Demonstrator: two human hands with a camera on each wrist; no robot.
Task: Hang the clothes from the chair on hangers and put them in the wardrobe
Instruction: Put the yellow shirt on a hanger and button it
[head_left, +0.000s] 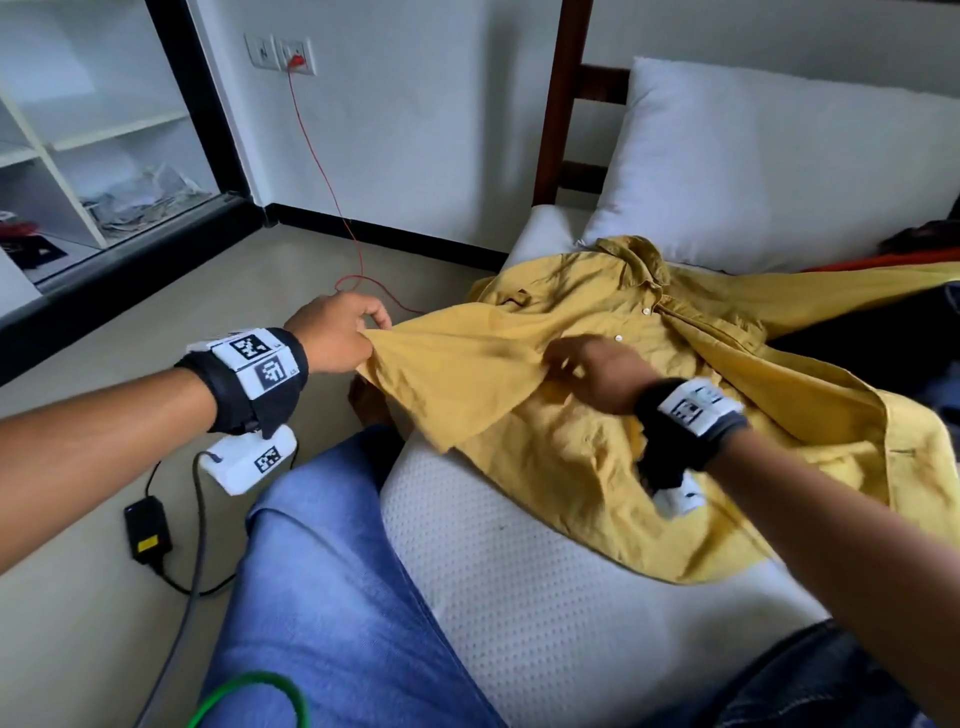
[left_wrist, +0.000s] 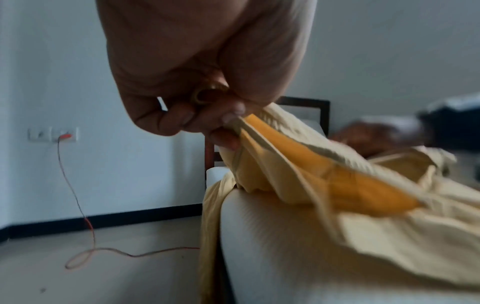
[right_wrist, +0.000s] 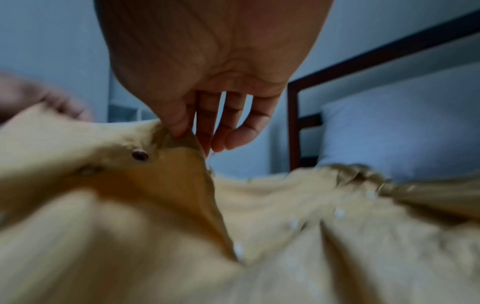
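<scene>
Both hands pinch the yellow button-up shirt (head_left: 597, 364): left hand (head_left: 332, 332) at its hem, right hand (head_left: 597, 371) mid-frame, lifting crumpled cotton off the dimpled white mattress (head_left: 519, 561).

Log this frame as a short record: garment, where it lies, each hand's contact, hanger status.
garment: yellow shirt, buttoned, spread out
support: white mattress, collar toward the pillow
left hand: grips the shirt's edge, lifted off the mattress
right hand: pinches fabric by the button placket
hanger: none in view
nearby: red cable on the floor
</scene>
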